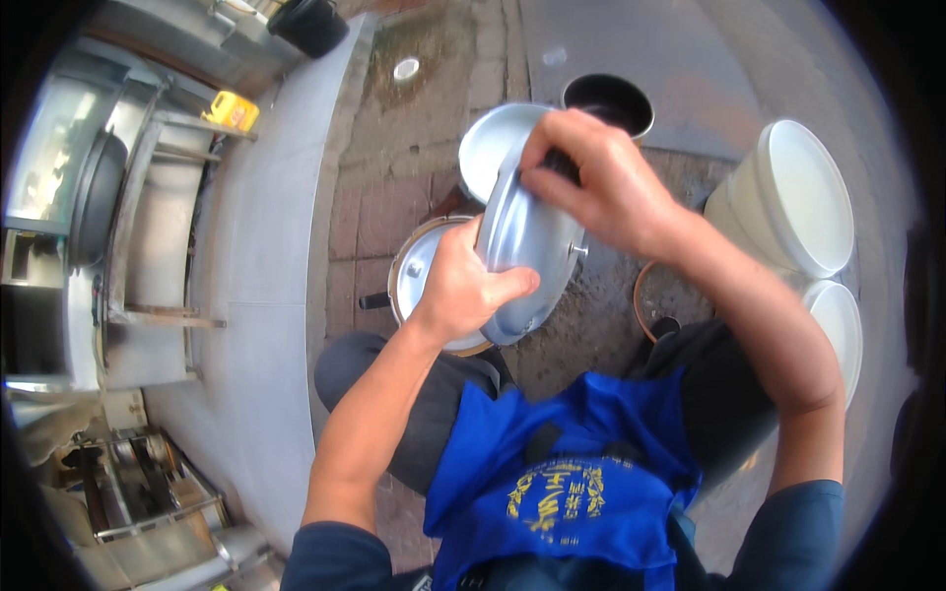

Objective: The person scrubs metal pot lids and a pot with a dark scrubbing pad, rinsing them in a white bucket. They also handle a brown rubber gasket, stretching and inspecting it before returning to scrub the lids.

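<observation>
A silver metal lid [528, 244], which looks like a pressure cooker lid, is held tilted on edge above the ground. My left hand [473, 284] grips its near rim, thumb across the domed face. My right hand [599, 173] is curled at the far part of the lid around something dark [562, 164]; whether this is a handle or a scrubber I cannot tell. A small metal stem [578, 250] sticks out of the lid. Beneath my left hand sits a round metal vessel or lid [405, 275] with a brownish rim and black handle, partly hidden. Behind stands a pale metal pot [484, 159].
A dark-lined pot [610, 100] is farther back. White buckets [805, 199] stand at right, near a brown hose or ring [640, 295]. A floor drain [406, 69] lies ahead. To the left are a metal stand [159, 221], a yellow jug [233, 111] and a black bucket [309, 28].
</observation>
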{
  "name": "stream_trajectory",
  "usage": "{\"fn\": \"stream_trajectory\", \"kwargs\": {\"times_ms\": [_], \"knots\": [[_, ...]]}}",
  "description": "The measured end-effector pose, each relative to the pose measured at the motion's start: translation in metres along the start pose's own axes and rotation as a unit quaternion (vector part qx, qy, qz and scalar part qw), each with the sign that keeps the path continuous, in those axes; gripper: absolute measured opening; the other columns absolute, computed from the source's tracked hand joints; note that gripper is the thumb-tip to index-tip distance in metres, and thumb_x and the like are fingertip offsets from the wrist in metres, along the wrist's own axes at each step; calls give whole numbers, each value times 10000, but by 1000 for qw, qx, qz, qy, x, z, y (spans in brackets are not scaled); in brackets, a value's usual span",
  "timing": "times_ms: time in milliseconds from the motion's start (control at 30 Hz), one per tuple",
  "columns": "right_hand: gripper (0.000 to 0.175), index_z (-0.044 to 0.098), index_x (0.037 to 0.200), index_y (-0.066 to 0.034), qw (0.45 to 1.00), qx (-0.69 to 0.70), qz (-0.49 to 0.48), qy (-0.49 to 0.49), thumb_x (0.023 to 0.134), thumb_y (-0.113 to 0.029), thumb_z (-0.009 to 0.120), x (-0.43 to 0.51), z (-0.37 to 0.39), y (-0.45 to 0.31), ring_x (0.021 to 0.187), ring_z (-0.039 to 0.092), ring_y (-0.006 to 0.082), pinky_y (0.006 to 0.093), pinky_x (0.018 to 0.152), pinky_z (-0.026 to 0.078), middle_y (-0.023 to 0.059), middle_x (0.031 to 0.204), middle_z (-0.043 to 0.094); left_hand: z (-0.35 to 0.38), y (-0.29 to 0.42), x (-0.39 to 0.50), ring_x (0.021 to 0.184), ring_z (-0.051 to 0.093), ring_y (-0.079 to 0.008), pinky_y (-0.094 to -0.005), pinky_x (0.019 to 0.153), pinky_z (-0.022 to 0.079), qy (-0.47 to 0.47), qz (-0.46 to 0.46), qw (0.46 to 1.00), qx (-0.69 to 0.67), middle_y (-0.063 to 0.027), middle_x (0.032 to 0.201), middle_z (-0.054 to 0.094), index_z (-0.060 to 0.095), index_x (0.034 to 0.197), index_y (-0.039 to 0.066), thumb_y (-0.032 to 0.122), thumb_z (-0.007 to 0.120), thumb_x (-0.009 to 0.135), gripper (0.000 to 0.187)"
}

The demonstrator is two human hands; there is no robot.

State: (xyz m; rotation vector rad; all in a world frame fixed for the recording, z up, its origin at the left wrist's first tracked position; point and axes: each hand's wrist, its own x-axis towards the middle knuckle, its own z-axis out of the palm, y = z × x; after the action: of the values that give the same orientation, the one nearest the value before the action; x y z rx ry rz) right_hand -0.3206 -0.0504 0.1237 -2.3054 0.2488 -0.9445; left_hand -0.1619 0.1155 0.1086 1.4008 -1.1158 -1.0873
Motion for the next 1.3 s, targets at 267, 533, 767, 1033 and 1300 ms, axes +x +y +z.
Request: {"fn": "stream_trajectory", "kwargs": {"times_ms": [267, 533, 767, 1033, 1300], "knots": [[111, 687, 986, 12, 990, 27, 135, 27, 936, -72, 740, 7, -6, 15, 834, 746, 288, 416, 781, 610, 174, 908, 747, -2, 5, 3, 974, 680, -133, -323, 901, 570, -16, -8, 1000, -2, -82, 1099, 738, 667, 1246, -78, 12, 830, 851, 436], [111, 715, 1016, 23, 981, 8, 195, -10, 936, -54, 722, 10, -16, 39, 856, 761, 245, 391, 808, 625, 148, 937, 772, 5, 7, -7, 1011, 694, -147, -336, 933, 576, -27, -22, 999, 25, -97, 1139, 748, 642, 1320, -86, 4, 834, 847, 518], [127, 698, 1020, 10, 977, 15, 210, -12, 926, -70, 728, -2, -21, 72, 857, 745, 254, 388, 825, 613, 165, 954, 756, 10, 7, -3, 995, 693, -151, -326, 917, 577, -32, -9, 999, -1, -88, 1126, 743, 634, 1308, -86, 9, 831, 864, 495], [121, 593, 911, -44, 996, 22, -87, -24, 865, -59, 704, -9, 20, -24, 912, 676, 358, 486, 810, 565, 148, 906, 643, 1, -4, 2, 974, 696, -130, -316, 883, 574, -15, 81, 996, 47, -76, 1093, 746, 688, 1215, -50, -3, 832, 838, 407], [311, 649, 1148, -48, 950, 175, 257, -17, 969, -301, 682, 1, -26, 80, 1013, 648, 195, 379, 956, 534, 94, 1085, 675, 1, -2, -14, 953, 715, -160, -333, 873, 584, -11, 45, 999, -2, -101, 1094, 761, 676, 1264, -69, 26, 836, 866, 440]]}}
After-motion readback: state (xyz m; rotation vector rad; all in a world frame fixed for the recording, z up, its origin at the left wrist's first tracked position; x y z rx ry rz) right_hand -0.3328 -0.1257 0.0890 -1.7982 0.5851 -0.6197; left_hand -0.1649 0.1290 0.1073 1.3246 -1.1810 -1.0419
